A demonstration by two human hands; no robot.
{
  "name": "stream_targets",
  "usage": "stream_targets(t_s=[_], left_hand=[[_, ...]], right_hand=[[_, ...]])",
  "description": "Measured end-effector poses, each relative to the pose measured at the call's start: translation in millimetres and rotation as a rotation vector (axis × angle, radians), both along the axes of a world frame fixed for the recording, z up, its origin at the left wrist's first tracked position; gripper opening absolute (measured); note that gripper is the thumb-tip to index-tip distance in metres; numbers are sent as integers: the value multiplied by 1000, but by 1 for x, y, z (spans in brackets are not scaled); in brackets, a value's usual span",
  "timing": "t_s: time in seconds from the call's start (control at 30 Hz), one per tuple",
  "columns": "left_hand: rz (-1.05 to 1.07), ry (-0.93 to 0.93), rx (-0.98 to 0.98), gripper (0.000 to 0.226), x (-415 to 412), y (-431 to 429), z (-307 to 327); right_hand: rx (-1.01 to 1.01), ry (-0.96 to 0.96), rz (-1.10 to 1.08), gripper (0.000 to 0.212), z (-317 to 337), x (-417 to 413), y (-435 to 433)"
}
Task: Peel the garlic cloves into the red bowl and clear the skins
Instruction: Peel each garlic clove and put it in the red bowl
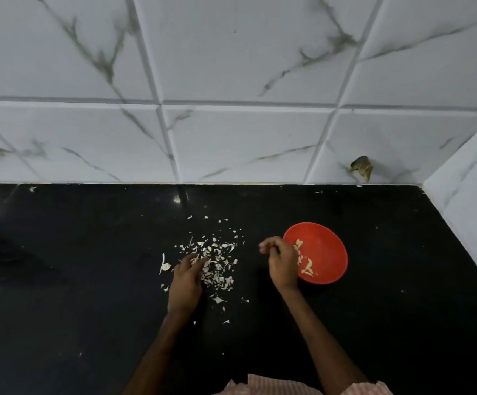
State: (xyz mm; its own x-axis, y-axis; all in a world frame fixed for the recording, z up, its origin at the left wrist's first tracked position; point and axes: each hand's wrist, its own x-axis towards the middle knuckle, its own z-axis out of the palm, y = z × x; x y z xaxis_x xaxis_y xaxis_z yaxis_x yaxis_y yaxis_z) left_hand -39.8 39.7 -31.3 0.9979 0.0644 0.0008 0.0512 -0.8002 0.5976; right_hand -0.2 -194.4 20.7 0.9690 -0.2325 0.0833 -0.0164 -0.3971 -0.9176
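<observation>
A red bowl stands on the black counter, right of centre, with several peeled garlic cloves inside along its left side. A scatter of pale garlic skins lies on the counter to its left. My left hand rests at the left edge of the skins, fingers reaching into the pile. My right hand hovers just left of the bowl's rim with its fingers curled; whether they hold anything is hidden.
A white marbled tile wall rises behind the counter, and a side wall closes it on the right. A chipped spot marks the back tiles. Stray skin flakes dot the counter.
</observation>
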Motion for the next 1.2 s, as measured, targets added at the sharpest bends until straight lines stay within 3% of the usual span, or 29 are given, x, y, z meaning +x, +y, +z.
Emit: stream_targets(t_s=[0.1,0.3,0.4,0.5,0.57,0.7,0.8,0.87,1.03,1.2], left_hand=[[-88,24,103,38,4,2,-4],[-147,-71,58,31,8,20,-12],[-138,-76,24,32,12,25,-15],[-103,-18,-32,19,16,23,-14],[-17,-9,-171,13,18,25,-10],[317,22,-769,22,12,36,-9],[389,24,-911,18,6,48,-9],[352,-15,-799,19,2,54,-5],[-63,50,-148,35,-6,59,-11],[-131,54,-40,17,-9,57,-8]], right_hand=[[-228,60,279,29,-15,-5,41],[-577,75,726,58,-39,-11,85],[-739,53,797,70,-48,-22,91],[-771,13,734,61,-57,-25,88],[-741,33,704,53,-54,-24,90],[-708,54,566,52,-42,-18,92],[-667,86,454,41,-34,-13,97],[-676,73,480,35,-35,-11,105],[-848,62,669,48,-40,-16,123],[-778,79,585,44,-46,-20,118]])
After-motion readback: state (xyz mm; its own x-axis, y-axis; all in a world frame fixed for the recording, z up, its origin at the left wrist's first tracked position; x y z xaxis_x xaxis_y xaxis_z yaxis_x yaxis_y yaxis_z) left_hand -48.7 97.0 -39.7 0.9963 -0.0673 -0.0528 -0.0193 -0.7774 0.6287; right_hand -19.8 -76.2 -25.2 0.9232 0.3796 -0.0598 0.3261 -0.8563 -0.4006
